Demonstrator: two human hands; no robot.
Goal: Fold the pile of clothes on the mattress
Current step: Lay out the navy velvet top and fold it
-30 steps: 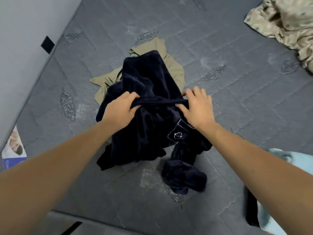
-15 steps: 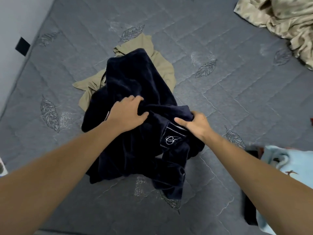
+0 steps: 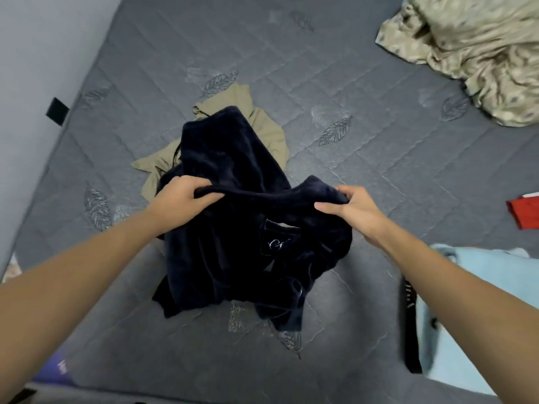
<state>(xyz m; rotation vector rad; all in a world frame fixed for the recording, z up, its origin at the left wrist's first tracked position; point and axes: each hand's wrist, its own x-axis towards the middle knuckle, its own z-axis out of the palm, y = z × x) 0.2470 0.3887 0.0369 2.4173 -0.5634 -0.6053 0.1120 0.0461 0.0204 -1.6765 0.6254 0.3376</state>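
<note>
Two hands gripping dark navy garment (image 3: 233,243) by its upper edge: left hand (image 3: 182,201) bunched on cloth, right hand (image 3: 351,207) pinching. Lower part heaped on grey mattress (image 3: 379,158). Behind, touching: khaki garment (image 3: 262,121). Far right corner: crumpled beige cloth (image 3: 478,51).

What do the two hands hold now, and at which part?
Both hold the dark navy garment by its upper edge: left hand near one end, right hand near the other.
</note>
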